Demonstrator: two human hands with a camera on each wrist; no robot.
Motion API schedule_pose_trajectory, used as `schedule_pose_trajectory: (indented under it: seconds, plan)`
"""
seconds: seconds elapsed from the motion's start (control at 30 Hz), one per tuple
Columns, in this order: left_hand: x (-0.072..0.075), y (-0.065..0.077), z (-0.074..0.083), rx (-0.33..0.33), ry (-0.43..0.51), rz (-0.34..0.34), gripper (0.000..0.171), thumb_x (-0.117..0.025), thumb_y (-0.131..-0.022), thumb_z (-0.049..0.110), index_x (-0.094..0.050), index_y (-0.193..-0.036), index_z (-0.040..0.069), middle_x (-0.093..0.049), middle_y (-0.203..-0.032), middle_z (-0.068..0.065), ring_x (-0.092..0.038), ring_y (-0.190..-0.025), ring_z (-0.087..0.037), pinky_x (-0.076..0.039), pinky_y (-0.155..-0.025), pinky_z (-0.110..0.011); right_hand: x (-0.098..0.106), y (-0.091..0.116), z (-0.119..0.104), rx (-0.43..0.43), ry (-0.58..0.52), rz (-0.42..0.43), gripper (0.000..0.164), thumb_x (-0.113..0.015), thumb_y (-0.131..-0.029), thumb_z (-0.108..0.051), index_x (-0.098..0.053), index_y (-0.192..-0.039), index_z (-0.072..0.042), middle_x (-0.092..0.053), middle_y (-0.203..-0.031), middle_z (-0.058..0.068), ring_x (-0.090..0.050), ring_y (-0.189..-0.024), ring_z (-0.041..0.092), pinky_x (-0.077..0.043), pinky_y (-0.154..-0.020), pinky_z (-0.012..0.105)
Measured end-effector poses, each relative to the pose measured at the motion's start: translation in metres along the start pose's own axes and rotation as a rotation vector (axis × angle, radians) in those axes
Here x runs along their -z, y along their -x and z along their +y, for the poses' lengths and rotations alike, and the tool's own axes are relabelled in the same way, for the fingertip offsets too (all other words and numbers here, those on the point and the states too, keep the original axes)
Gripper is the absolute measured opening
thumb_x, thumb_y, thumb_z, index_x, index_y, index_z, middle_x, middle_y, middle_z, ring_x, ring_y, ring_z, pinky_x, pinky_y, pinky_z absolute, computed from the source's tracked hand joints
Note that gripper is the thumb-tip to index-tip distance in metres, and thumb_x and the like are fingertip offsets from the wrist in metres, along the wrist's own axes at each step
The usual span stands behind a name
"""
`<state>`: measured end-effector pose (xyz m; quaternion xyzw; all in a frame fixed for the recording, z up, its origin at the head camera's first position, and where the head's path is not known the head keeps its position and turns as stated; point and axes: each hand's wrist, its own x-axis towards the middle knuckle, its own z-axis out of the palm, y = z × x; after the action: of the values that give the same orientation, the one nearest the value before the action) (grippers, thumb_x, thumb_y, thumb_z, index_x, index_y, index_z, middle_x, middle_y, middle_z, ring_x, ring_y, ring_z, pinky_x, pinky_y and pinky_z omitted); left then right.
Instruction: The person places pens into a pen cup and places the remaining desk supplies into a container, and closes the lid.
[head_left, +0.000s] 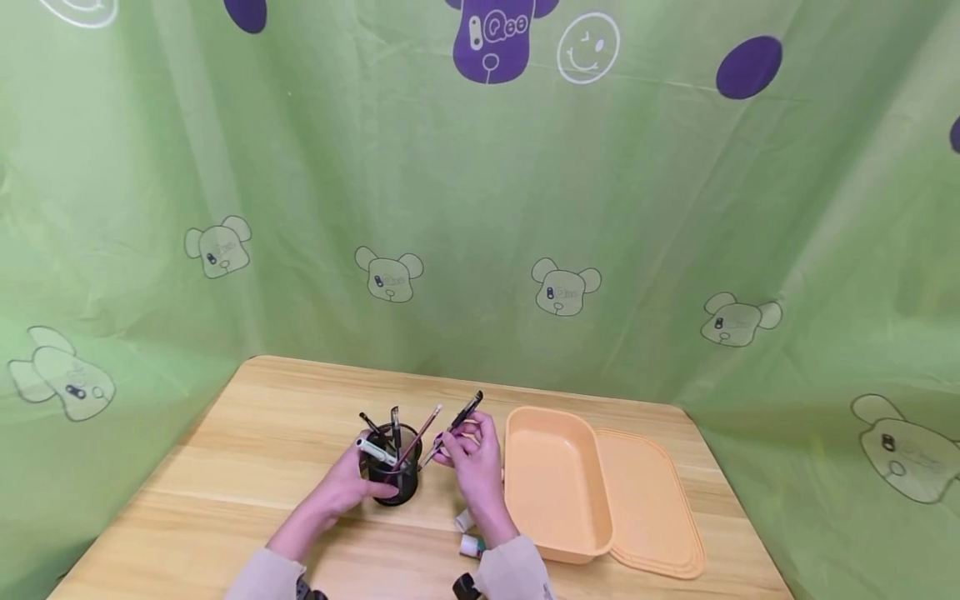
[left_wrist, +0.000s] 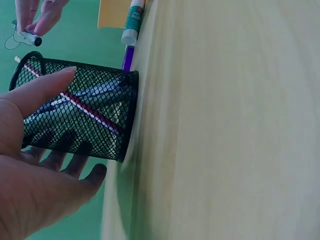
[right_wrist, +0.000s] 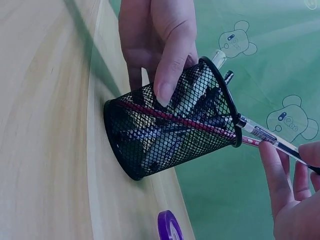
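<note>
A black mesh pen holder stands upright on the table, and my left hand grips its side, thumb in front and fingers behind. Out of its rim stick a pencil with a pale eraser end, a whitish marker and dark pens. My right hand pinches a clear-barrelled pen with a black end, tilted, to the right of the holder. In the right wrist view this pen's lower end is at the holder's rim; whether they touch I cannot tell.
A purple ring-shaped roll is on the table beside the holder. Near my right wrist lie a green-and-white glue stick and another white-ended piece. An orange box and its flat lid lie to the right.
</note>
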<state>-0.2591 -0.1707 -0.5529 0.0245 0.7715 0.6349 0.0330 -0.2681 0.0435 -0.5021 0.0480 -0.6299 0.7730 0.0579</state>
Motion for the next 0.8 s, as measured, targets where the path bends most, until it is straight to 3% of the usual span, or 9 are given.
schedule_pose_trajectory:
  seconds: [0.2, 0.47, 0.8]
  plan:
    - [-0.002, 0.0, 0.001, 0.022, -0.027, 0.018, 0.111, -0.094, -0.06, 0.003, -0.042, -0.156, 0.027, -0.052, -0.153, -0.017, -0.038, -0.145, -0.051, -0.015, -0.118, -0.078, 0.0, 0.0, 0.0, 0.054, -0.026, -0.017, 0.043, -0.063, -0.094, 0.012, -0.044, -0.131, 0.004, -0.056, -0.108, 0.014, -0.068, -0.085, 0.015, -0.066, -0.079, 0.045]
    - [-0.008, 0.0, 0.003, -0.002, -0.052, 0.066, 0.104, -0.097, -0.056, 0.004, -0.047, -0.147, 0.005, -0.061, -0.139, -0.017, -0.053, -0.133, -0.043, -0.031, -0.119, -0.069, -0.003, 0.0, 0.003, 0.064, -0.09, 0.011, 0.042, -0.063, -0.094, 0.012, -0.041, -0.129, 0.003, -0.056, -0.105, 0.011, -0.066, -0.082, 0.014, -0.065, -0.08, 0.049]
    - [-0.013, -0.001, 0.002, -0.033, -0.041, 0.077, 0.099, -0.097, -0.058, 0.003, -0.047, -0.144, 0.001, -0.061, -0.137, -0.018, -0.055, -0.13, -0.041, -0.034, -0.118, -0.067, -0.011, 0.002, 0.02, 0.125, 0.061, 0.002, 0.037, -0.067, -0.093, 0.009, -0.047, -0.124, 0.002, -0.06, -0.107, 0.021, -0.064, -0.091, 0.017, -0.065, -0.082, 0.036]
